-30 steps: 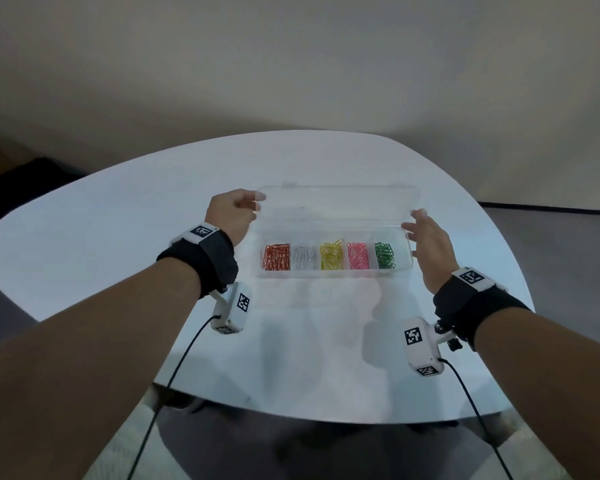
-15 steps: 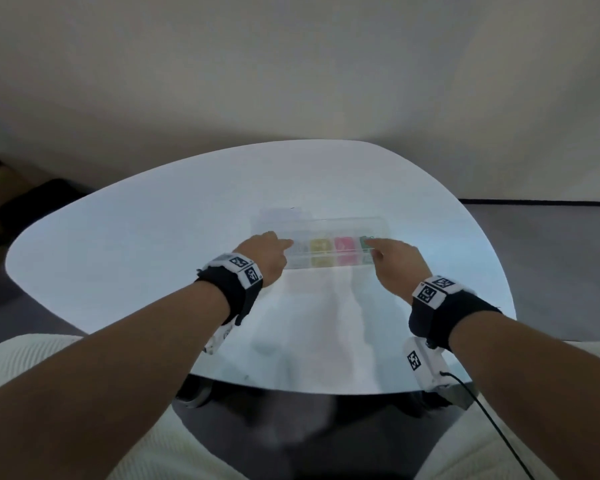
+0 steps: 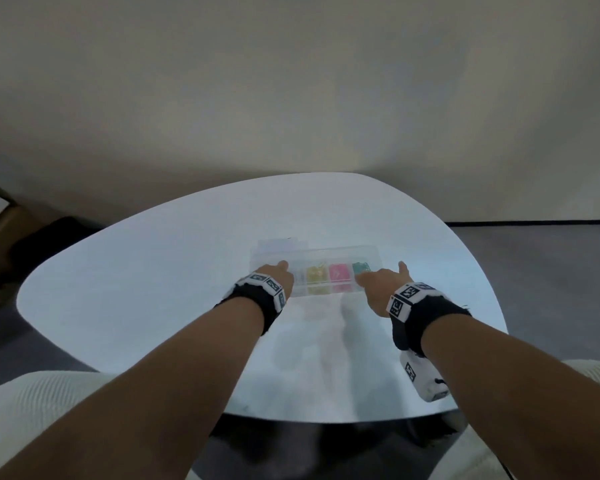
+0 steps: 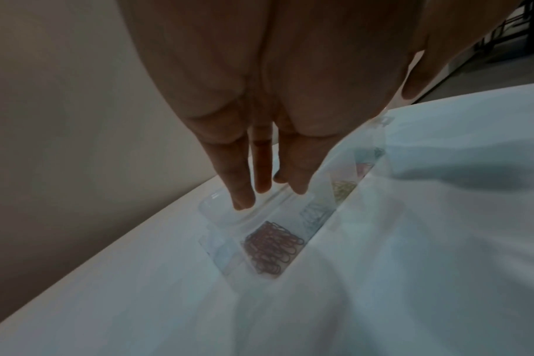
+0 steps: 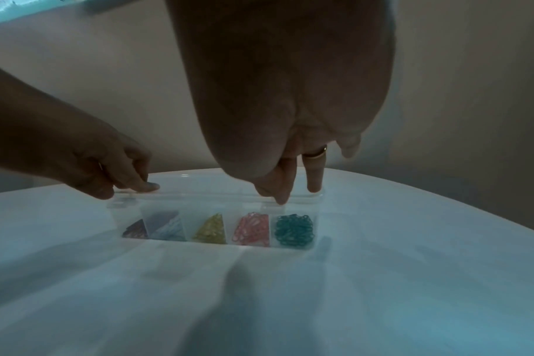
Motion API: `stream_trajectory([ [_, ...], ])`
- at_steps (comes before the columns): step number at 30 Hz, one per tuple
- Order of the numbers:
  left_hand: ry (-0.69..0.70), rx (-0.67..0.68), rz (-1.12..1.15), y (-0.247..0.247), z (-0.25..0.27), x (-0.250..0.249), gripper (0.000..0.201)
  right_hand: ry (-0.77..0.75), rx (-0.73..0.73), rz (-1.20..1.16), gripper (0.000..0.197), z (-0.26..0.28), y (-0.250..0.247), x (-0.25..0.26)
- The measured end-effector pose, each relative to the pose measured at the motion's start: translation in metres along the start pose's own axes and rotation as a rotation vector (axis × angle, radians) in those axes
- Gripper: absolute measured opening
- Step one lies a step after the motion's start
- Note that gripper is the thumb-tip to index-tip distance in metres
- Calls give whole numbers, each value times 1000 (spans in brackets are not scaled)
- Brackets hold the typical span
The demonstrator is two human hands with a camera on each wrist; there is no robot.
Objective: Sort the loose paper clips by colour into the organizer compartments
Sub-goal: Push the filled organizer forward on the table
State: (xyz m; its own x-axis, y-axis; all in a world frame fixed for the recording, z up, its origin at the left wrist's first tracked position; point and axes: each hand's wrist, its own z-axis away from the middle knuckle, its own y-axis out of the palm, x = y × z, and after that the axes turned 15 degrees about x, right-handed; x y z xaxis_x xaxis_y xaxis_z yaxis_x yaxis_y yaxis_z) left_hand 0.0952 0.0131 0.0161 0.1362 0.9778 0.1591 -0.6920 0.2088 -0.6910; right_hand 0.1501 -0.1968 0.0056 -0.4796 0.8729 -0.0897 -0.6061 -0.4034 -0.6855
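Risk first: lid (image 5: pixel 217 196) of the clear box (image 3: pixel 374 252) looks down but I can't tell if it's latched. Both hands press near the far edge; if the front edge isn't seated it may spring back up, or uneven push could skate the light box across the smooth white table (image 3: pixel 153 271). A clip riding over a divider would likely stop the lid closing flat, and a tipped box would mix the colours again

Hands:
- left hand (image 3: pixel 274 277) on the left end of the box, fingers (image 4: pixel 244 192) straight, pointing down, tips touching the lid; gripping nothing
- right hand (image 3: pixel 378 285) on the right end, fingers (image 5: pixel 282 190) extended, tips on the lid near its far edge, thumb out to the side; holding nothing

Contents, left to right, one colour per compartment:
- red clips (image 4: pixel 271 245)
- silver/white clips (image 5: pixel 166 224)
- yellow clips (image 5: pixel 210 228)
- pink clips (image 5: pixel 252 228)
- green clips (image 5: pixel 294 230)

Narrow slot (image 4: pixel 223 255) at the far left end next to the red; contents unclear. No loose clips visible on the table, so sorting looks finished; what's left is likely just snapping the lid shut. Head view is blurry, wrist views are the better evidence
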Motion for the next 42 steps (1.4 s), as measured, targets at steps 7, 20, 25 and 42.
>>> stream_trajectory([
  [7, 25, 91, 53, 13, -27, 17, 46, 7, -58, 83, 49, -4, -4, -5],
  [20, 52, -86, 81, 16, -28, 18, 32, 42, -253, 13, 25, -23, 2, -6],
  [25, 24, -157, 191, 16, -19, 19, 38, 60, -287, 90, 30, -26, 5, -2],
  [42, -2, -189, 168, 10, 12, 32, 42, -47, -243, 90, 36, 8, -8, -9],
])
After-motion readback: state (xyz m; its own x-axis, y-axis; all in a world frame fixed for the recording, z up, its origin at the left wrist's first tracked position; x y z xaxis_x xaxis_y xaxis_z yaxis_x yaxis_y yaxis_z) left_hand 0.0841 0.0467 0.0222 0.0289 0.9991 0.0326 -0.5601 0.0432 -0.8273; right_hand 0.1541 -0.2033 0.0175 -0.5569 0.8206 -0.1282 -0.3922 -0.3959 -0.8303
